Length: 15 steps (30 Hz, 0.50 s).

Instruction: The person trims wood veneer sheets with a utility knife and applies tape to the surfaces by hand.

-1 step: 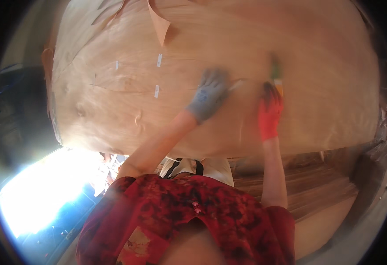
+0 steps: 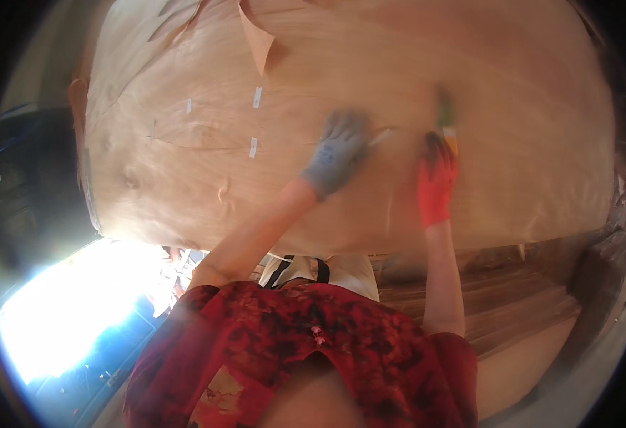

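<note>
A broad sheet of pale wood veneer (image 2: 513, 164) spreads in front of me. My left hand (image 2: 336, 155), in a grey glove, lies flat on it near the middle, fingers stretched out and holding nothing. Just right of those fingers a short whitish strip (image 2: 382, 136) sits at a dark slit in the sheet. My right hand (image 2: 438, 178), gloved in red with dark fingertips, is closed on a slim tool with a green end (image 2: 446, 110) and a yellow and white part. Blur hides the tool's exact kind. It points away from me, over the veneer.
Small white tape pieces (image 2: 254, 148) cross cracks left of my hands. A torn veneer flap (image 2: 257, 39) curls up at the far side. Stacked brown sheets (image 2: 498, 299) lie below the near edge at right. Bright light (image 2: 70, 314) glares on the lower left.
</note>
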Motion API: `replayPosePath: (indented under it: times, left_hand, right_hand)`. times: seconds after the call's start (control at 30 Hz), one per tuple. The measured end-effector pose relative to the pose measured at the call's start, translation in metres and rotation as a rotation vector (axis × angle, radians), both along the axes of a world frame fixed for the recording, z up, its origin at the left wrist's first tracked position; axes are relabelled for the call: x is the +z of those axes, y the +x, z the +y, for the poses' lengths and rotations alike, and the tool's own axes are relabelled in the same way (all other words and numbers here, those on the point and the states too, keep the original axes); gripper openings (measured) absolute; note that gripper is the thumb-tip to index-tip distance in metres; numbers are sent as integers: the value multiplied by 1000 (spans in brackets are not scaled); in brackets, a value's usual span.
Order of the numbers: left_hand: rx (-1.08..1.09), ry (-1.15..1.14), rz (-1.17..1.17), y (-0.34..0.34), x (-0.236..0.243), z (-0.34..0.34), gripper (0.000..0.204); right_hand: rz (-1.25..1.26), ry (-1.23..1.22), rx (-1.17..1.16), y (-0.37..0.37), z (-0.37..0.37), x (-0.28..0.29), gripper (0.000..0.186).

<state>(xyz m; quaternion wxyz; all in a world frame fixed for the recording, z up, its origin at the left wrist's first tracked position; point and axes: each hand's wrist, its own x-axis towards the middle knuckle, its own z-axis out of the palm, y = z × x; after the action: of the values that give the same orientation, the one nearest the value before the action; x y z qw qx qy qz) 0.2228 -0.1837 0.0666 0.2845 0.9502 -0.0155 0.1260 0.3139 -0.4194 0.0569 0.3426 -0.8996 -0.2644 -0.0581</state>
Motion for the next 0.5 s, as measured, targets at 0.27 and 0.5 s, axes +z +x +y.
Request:
replayPosePath:
  times: [0.27,0.5]
  left_hand:
    - [-1,-36,1,-1,-13,4,13]
    - [-28,-28,43,-1,-7,2,14]
  right_hand:
    - [-50,-93,232,33,25,17,51]
    - [-45,-320,-24,39,23,-12,55]
